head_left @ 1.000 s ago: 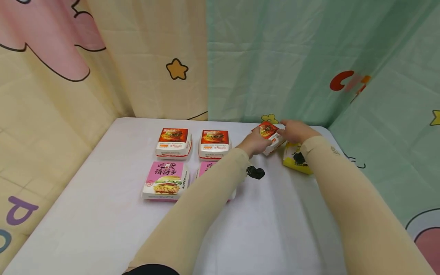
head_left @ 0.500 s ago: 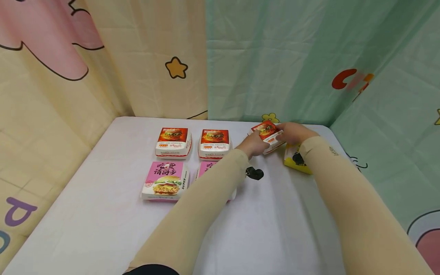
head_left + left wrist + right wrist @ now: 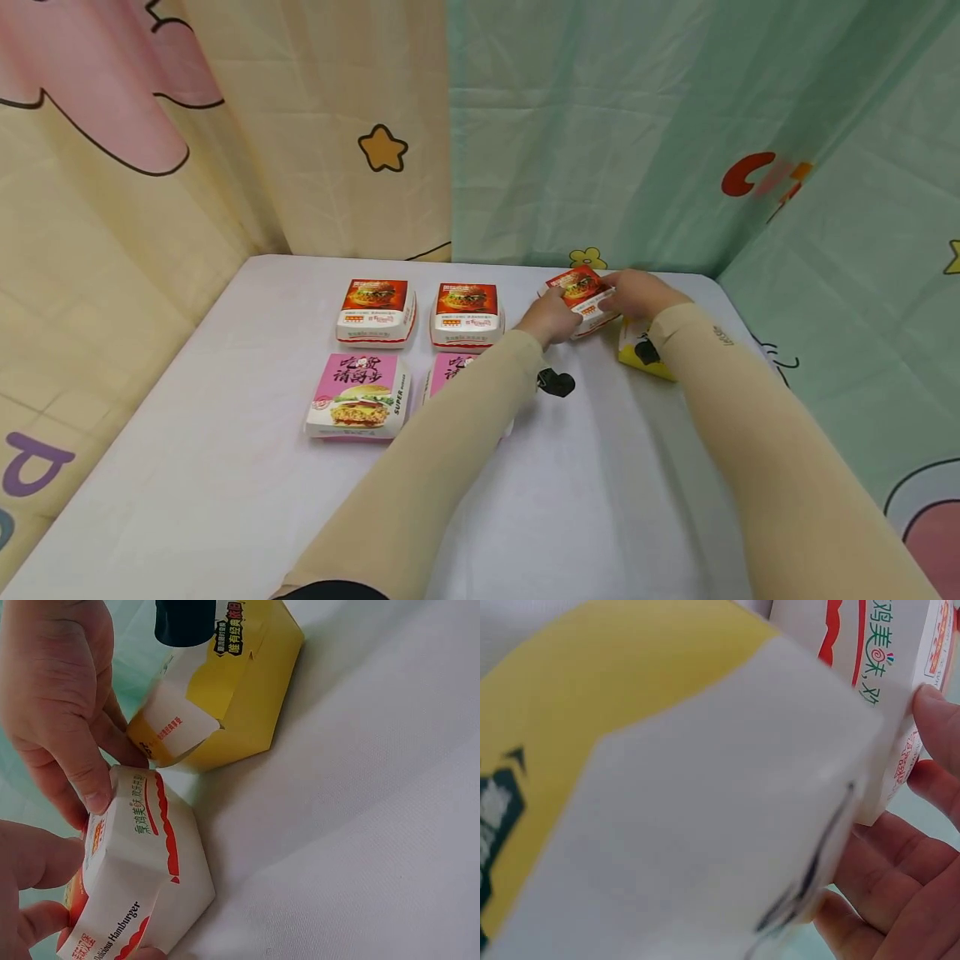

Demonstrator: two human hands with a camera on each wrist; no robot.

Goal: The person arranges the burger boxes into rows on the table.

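Note:
Near the back right of the table, a red-and-white burger box [image 3: 576,285] sits turned at an angle, with both hands on it. My left hand [image 3: 551,317] grips its left side, thumb over the lid edge. At the opposite side, my right hand [image 3: 639,294] holds the corner between thumb and fingers. In the left wrist view, the white side of this burger box [image 3: 176,847] faces the camera. Just right of it stands a yellow burger box [image 3: 637,350], partly covered by the right wrist. That yellow burger box [image 3: 630,697] fills much of the right wrist view.
Two more red-and-white burger boxes [image 3: 377,312] stand in a row to the left. In front of them are two pink burger boxes [image 3: 358,396], one partly hidden by my left sleeve [image 3: 442,442]. Printed curtains [image 3: 525,142] border the white table [image 3: 187,467] at the back and sides.
The red-and-white box has shifted slightly left and turned a little. My right fingers, one raised earlier, have come down around its right corner. The other boxes stay put.

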